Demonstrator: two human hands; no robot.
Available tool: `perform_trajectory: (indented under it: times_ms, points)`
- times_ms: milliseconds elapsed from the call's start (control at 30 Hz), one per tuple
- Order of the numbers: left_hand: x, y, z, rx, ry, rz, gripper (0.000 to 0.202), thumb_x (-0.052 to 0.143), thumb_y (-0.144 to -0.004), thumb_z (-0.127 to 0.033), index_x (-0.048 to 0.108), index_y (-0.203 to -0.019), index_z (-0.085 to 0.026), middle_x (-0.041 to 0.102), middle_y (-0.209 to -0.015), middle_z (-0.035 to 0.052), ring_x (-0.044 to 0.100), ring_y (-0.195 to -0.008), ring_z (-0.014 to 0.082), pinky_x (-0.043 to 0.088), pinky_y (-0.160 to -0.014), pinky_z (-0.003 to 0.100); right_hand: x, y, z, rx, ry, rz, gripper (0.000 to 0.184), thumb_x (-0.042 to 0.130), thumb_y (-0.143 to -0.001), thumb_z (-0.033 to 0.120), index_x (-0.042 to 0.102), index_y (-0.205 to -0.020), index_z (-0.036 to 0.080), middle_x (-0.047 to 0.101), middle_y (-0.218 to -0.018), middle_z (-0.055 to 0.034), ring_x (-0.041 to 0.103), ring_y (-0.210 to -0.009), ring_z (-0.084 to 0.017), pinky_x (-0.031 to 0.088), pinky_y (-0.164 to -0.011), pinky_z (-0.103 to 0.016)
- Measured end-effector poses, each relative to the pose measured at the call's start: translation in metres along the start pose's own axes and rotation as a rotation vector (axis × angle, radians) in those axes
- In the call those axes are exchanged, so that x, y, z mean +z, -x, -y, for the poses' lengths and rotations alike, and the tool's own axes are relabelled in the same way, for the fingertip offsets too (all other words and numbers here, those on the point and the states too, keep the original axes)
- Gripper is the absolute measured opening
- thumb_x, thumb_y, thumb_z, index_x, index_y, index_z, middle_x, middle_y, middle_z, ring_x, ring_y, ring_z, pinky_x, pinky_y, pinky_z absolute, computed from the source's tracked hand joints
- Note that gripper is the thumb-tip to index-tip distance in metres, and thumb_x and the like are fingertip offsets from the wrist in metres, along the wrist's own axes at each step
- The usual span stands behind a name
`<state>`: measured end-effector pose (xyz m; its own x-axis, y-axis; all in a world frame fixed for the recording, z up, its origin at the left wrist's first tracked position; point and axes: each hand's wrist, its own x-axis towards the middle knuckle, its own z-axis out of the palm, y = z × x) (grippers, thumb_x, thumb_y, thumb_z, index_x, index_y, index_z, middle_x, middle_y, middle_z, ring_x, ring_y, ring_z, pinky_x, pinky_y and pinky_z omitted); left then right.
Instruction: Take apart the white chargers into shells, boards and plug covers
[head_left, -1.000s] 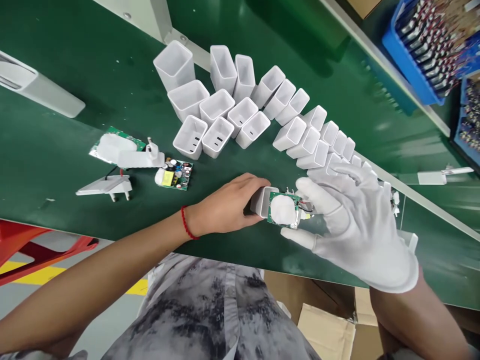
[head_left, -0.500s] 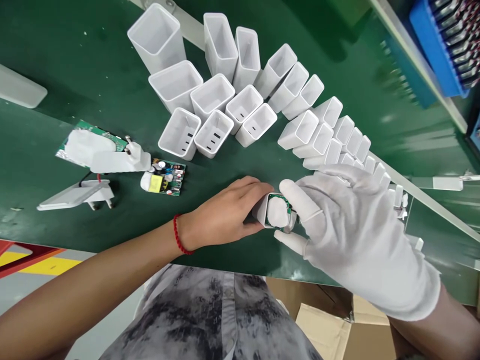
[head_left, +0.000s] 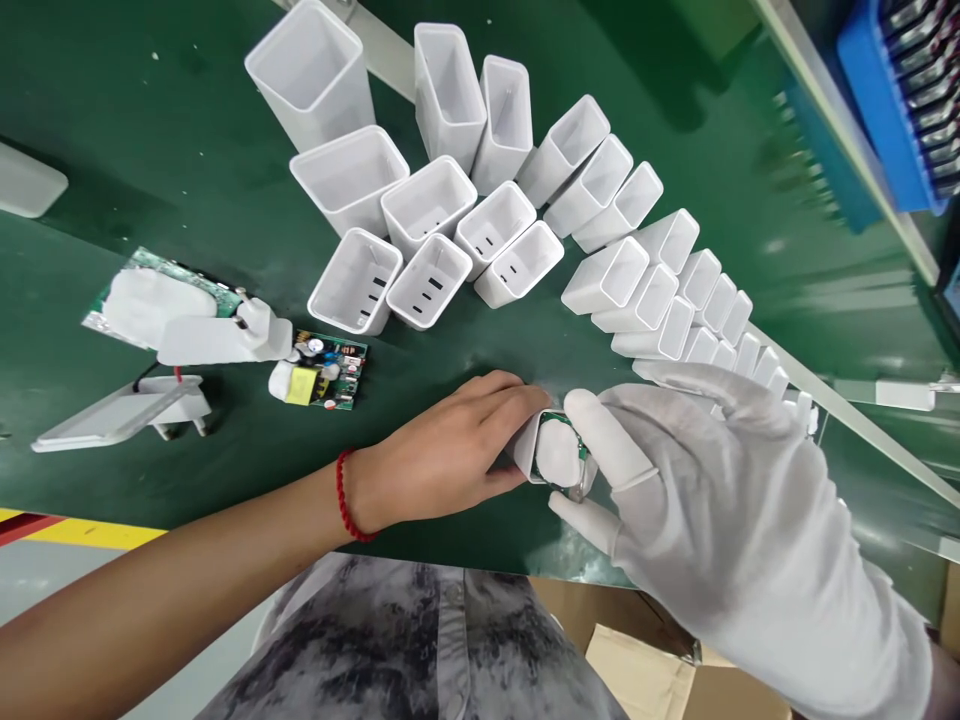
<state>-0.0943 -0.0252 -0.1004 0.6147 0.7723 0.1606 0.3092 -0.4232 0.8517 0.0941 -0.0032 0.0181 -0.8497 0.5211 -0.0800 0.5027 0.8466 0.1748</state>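
My bare left hand (head_left: 450,450), with a red bracelet at the wrist, grips a white charger shell (head_left: 527,446) lying on the green table (head_left: 187,130). My right hand (head_left: 720,510), in a white glove, pinches a green circuit board with a white pad (head_left: 559,452) and holds it partway inside the shell's open end. Behind the hands stands a curved row of several empty white shells (head_left: 480,220), open ends up.
At the left lie a loose circuit board (head_left: 322,362), a white plug part (head_left: 217,338) on another board, and a flat white plug cover (head_left: 120,415). A blue bin (head_left: 885,110) of parts sits at the top right. Cardboard boxes (head_left: 637,670) sit below the table edge.
The circuit board has gone further into the shell: a second ago it was mostly outside, now only its end shows. My gloved hand has closed in toward my left hand.
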Motion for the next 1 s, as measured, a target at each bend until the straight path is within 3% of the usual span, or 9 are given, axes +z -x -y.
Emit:
perform_trajectory:
  times_ms: [433, 633, 767, 867, 933, 1000]
  points:
    - [0.000, -0.001, -0.001, 0.022, -0.016, -0.016, 0.051, 0.063, -0.084, -0.014, 0.041, -0.129, -0.010, 0.059, -0.120, 0.0149, 0.050, -0.122, 0.0279, 0.051, -0.102, 0.041, 0.001, -0.003, 0.004, 0.019, 0.027, -0.003, 0.044, 0.067, -0.079, 0.029, 0.054, -0.115, 0.006, 0.070, -0.089, -0.0093, 0.062, -0.086, -0.024, 0.043, -0.097, -0.046]
    - [0.000, 0.000, 0.000, 0.021, -0.018, -0.032, 0.054, 0.065, -0.083, -0.016, 0.041, -0.130, -0.013, 0.059, -0.120, 0.0153, 0.052, -0.122, 0.0296, 0.052, -0.099, 0.043, -0.001, -0.007, 0.008, 0.071, 0.040, 0.025, 0.049, 0.062, -0.083, 0.032, 0.054, -0.120, 0.001, 0.067, -0.077, -0.0085, 0.060, -0.081, -0.024, 0.044, -0.097, -0.049]
    - [0.001, 0.000, 0.000, 0.009, -0.021, -0.026, 0.050, 0.065, -0.085, -0.019, 0.041, -0.129, -0.015, 0.060, -0.119, 0.0136, 0.052, -0.121, 0.0291, 0.052, -0.099, 0.044, 0.000, -0.016, 0.011, 0.083, 0.045, 0.055, 0.052, 0.061, -0.083, 0.031, 0.054, -0.124, -0.001, 0.066, -0.080, -0.0114, 0.061, -0.092, -0.030, 0.043, -0.097, -0.057]
    - [0.002, 0.000, 0.002, 0.042, -0.011, -0.042, 0.043, 0.065, -0.086, -0.022, 0.046, -0.124, -0.015, 0.062, -0.111, 0.0125, 0.054, -0.116, 0.0294, 0.050, -0.099, 0.046, -0.005, -0.012, 0.019, 0.056, 0.004, 0.101, 0.051, 0.062, -0.081, 0.024, 0.054, -0.128, 0.006, 0.067, -0.099, -0.0143, 0.058, -0.107, -0.034, 0.042, -0.098, -0.062]
    - [0.002, 0.000, 0.003, 0.044, -0.001, -0.054, 0.044, 0.066, -0.085, -0.022, 0.046, -0.124, -0.014, 0.062, -0.113, 0.0134, 0.054, -0.116, 0.0295, 0.051, -0.098, 0.045, -0.009, 0.002, 0.029, 0.150, -0.077, -0.036, 0.042, 0.063, -0.082, 0.020, 0.059, -0.124, 0.016, 0.066, -0.104, -0.0109, 0.060, -0.103, -0.030, 0.048, -0.093, -0.055]
    - [0.003, 0.000, 0.003, 0.023, 0.007, -0.051, 0.052, 0.070, -0.083, -0.024, 0.044, -0.127, -0.015, 0.059, -0.120, 0.0143, 0.053, -0.119, 0.0294, 0.051, -0.098, 0.044, -0.006, 0.021, 0.043, 0.327, -0.195, -0.252, 0.041, 0.065, -0.081, 0.015, 0.061, -0.121, 0.022, 0.065, -0.092, -0.0061, 0.063, -0.086, -0.023, 0.055, -0.077, -0.042]
